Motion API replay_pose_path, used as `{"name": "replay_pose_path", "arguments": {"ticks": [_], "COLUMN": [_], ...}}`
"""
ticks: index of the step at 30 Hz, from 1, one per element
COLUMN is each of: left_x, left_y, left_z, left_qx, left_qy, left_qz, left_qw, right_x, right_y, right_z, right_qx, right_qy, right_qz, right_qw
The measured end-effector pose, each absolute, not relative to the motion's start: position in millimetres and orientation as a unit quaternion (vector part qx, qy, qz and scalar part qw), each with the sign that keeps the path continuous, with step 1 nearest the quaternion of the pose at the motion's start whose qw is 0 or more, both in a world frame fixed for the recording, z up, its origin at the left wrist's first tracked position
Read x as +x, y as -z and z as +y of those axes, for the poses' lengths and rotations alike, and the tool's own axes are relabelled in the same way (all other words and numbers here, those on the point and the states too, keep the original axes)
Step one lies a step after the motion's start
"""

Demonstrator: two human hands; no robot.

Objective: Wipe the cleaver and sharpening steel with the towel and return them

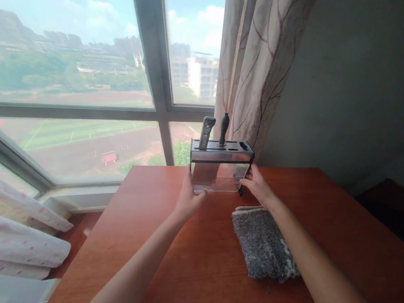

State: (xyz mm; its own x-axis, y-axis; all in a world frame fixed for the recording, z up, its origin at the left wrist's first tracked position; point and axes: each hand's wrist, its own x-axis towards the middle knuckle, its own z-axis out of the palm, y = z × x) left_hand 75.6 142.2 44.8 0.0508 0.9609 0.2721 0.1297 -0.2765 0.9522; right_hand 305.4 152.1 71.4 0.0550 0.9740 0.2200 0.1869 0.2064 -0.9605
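Observation:
A knife block point(218, 169) with clear sides and a metal-and-black slotted top stands near the table's far edge. My left hand point(189, 195) grips its lower left end, thumb across the front. On the opposite end my right hand point(255, 181) is closed round the lower right corner. A grey-handled knife point(206, 133) stands in a left slot, its broad blade showing through the clear side. Beside it rises a dark rounded handle point(223, 129); what it belongs to is hidden in the block. Just nearer than my right hand lies a folded grey cloth point(264, 245), partly under my forearm.
The reddish-brown wooden table point(132, 240) reaches towards a large window point(74, 63) at the left. A patterned curtain point(257, 57) hangs behind the block. More curtain fabric point(15, 233) bunches at the lower left, beside the table. A grey wall point(354, 90) is at the right.

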Motion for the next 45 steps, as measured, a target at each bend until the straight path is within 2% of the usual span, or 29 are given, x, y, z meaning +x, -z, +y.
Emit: {"name": "replay_pose_path", "arguments": {"ticks": [9, 19, 24, 30, 37, 39, 45], "left_x": [118, 192, 204, 172, 143, 146, 172], "left_y": [-28, -19, -22, -14, -3, -3, -5], "left_z": [147, 137, 134, 125, 99, 94, 90], "left_qx": [0.673, 0.69, 0.693, 0.675, 0.715, 0.72, 0.713], "left_qy": [-0.517, -0.494, -0.491, -0.401, -0.295, -0.292, -0.334], "left_qz": [0.407, 0.397, 0.389, 0.504, 0.479, 0.461, 0.424], "left_qw": [0.338, 0.349, 0.357, 0.359, 0.415, 0.428, 0.447], "right_x": [350, 421, 441, 454, 442, 437, 441], "right_y": [-67, -60, -53, -27, 11, 16, 5], "right_z": [156, 146, 148, 123, 57, 47, 36], "right_qx": [-0.543, -0.576, -0.589, -0.7, -0.737, -0.733, -0.748], "right_qy": [-0.359, -0.301, -0.272, -0.134, -0.156, -0.162, -0.084], "right_qz": [-0.532, -0.502, -0.515, -0.547, -0.565, -0.577, -0.57], "right_qw": [0.542, 0.571, 0.561, 0.439, 0.337, 0.321, 0.329]}}
